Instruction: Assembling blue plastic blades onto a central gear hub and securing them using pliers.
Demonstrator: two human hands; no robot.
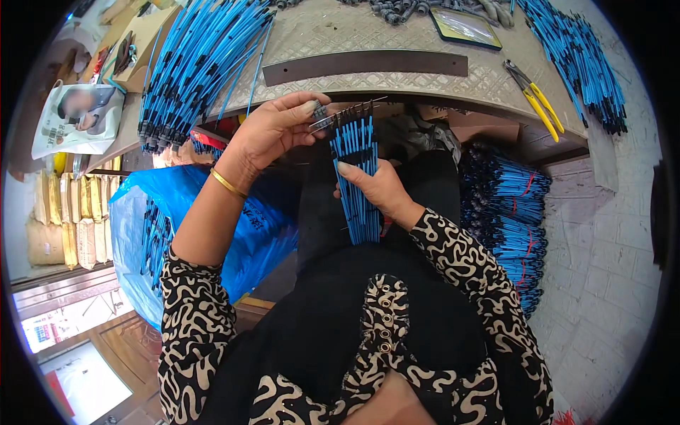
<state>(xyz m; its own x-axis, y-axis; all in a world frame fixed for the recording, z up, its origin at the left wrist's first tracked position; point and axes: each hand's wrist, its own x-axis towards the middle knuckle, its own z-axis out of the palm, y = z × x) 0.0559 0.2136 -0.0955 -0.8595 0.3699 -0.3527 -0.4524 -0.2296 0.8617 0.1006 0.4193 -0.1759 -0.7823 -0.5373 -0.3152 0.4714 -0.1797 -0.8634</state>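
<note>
My right hand is wrapped round a bundle of thin blue cables, held upright over my lap with the thumb across the front. Dark thin tips fan out at the top of the bundle. Between the thumb and fingers of my left hand is a small dark grey ribbed piece, close beside those tips. Whether the piece touches them I cannot tell. A gold bracelet circles my left wrist.
On the table ahead lie a dark flat bar, yellow-handled pliers and large blue cable piles at left and right. A blue plastic bag stands left of my legs; tied cable bundles are stacked at right.
</note>
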